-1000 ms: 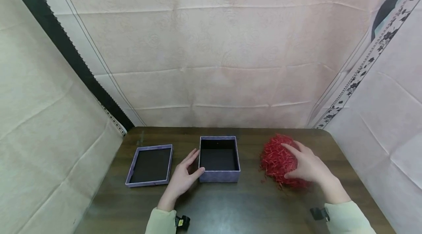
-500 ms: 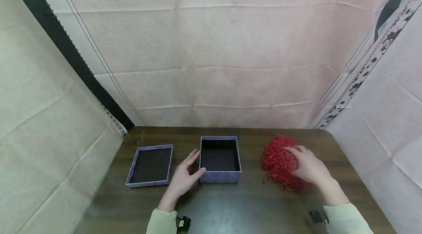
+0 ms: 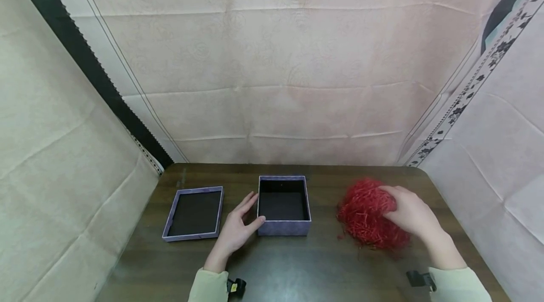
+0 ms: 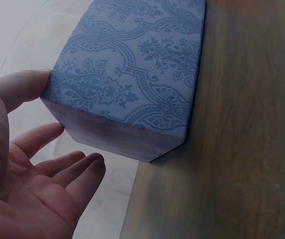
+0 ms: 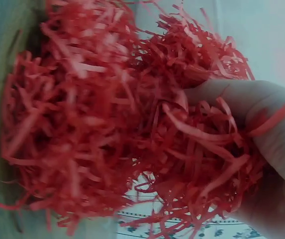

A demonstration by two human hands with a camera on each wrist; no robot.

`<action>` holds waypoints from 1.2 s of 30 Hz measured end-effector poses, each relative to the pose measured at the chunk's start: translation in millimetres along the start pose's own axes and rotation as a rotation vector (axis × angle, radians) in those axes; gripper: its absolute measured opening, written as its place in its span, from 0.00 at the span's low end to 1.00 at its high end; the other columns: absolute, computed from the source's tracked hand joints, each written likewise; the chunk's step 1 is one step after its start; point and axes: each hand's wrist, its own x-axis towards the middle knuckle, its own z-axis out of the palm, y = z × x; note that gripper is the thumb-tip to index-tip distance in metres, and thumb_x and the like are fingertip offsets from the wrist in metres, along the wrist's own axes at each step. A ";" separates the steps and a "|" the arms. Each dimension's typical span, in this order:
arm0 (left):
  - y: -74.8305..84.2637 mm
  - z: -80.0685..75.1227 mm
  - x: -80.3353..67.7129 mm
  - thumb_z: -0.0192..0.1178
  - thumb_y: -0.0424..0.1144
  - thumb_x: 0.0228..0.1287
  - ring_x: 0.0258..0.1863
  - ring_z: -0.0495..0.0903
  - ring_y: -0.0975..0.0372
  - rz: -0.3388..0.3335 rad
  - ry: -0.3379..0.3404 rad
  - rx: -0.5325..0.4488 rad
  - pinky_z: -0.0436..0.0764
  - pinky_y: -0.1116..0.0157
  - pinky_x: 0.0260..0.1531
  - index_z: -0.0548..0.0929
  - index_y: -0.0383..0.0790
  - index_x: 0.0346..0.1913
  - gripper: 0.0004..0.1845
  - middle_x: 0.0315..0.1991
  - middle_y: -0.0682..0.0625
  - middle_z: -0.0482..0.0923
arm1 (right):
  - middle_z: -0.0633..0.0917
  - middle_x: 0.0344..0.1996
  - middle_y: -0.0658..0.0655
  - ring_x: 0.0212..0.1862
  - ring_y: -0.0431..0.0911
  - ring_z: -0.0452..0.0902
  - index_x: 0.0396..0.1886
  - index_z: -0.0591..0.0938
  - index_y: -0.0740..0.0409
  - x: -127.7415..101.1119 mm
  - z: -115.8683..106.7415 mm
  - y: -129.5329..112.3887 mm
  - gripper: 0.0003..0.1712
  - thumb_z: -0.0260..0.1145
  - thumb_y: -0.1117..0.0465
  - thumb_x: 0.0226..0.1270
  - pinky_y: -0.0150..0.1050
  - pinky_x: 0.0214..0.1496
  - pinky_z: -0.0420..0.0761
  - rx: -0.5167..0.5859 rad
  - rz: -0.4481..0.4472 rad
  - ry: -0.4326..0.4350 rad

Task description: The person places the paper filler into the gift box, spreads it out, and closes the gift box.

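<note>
An open purple patterned box (image 3: 283, 205) (image 4: 137, 74) with a black inside stands at the middle of the dark wooden table (image 3: 276, 269). My left hand (image 3: 238, 228) (image 4: 28, 164) rests open against the box's left front corner, thumb touching its wall. A clump of red shredded paper (image 3: 365, 214) (image 5: 107, 124) sits to the right of the box. My right hand (image 3: 410, 214) grips the clump from its right side, fingers (image 5: 246, 99) curled into the shreds, and the clump looks raised a little off the table.
The box's lid (image 3: 193, 213) lies upside down on the table, left of my left hand. Pale cloth (image 3: 272, 80) hangs behind and along both sides of the table. A few loose red shreds (image 3: 340, 236) lie near the clump.
My right hand has closed round the red shredded paper and drawn it slightly up and to the right. The left hand and the box have stayed still.
</note>
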 end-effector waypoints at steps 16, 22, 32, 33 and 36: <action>1.6 2.5 -2.0 0.73 0.42 0.72 0.80 0.62 0.44 -0.018 -0.003 0.009 0.68 0.45 0.73 0.73 0.40 0.79 0.37 0.83 0.41 0.60 | 0.82 0.61 0.73 0.63 0.73 0.76 0.68 0.79 0.67 -4.2 -28.5 -6.5 0.37 0.79 0.66 0.58 0.76 0.61 0.74 0.033 -0.033 0.146; 1.7 1.8 -2.1 0.72 0.42 0.72 0.80 0.62 0.44 -0.016 -0.008 0.010 0.68 0.45 0.73 0.72 0.39 0.80 0.37 0.83 0.40 0.60 | 0.83 0.60 0.73 0.62 0.73 0.76 0.67 0.81 0.64 -5.8 -39.5 -13.6 0.36 0.80 0.67 0.56 0.76 0.60 0.74 0.032 -0.064 0.231; 3.6 -0.6 -1.8 0.72 0.43 0.72 0.81 0.60 0.45 -0.031 -0.019 0.003 0.68 0.46 0.74 0.71 0.41 0.81 0.38 0.84 0.40 0.58 | 0.81 0.61 0.76 0.59 0.76 0.77 0.68 0.79 0.67 -5.7 -54.1 -23.5 0.38 0.80 0.67 0.56 0.77 0.58 0.74 0.023 -0.069 0.297; 3.5 -0.5 -1.7 0.72 0.43 0.72 0.81 0.61 0.45 -0.030 -0.017 0.006 0.68 0.46 0.74 0.71 0.41 0.80 0.38 0.84 0.40 0.58 | 0.81 0.61 0.76 0.59 0.76 0.77 0.68 0.79 0.67 -5.4 -55.5 -24.6 0.38 0.81 0.67 0.56 0.77 0.58 0.74 0.023 -0.073 0.301; 4.0 -0.8 -1.2 0.73 0.44 0.71 0.81 0.61 0.46 -0.031 -0.016 0.011 0.68 0.47 0.74 0.72 0.44 0.80 0.38 0.84 0.41 0.59 | 0.82 0.60 0.75 0.58 0.75 0.78 0.67 0.80 0.67 -4.4 -60.5 -28.7 0.38 0.81 0.68 0.55 0.77 0.57 0.74 0.021 -0.086 0.323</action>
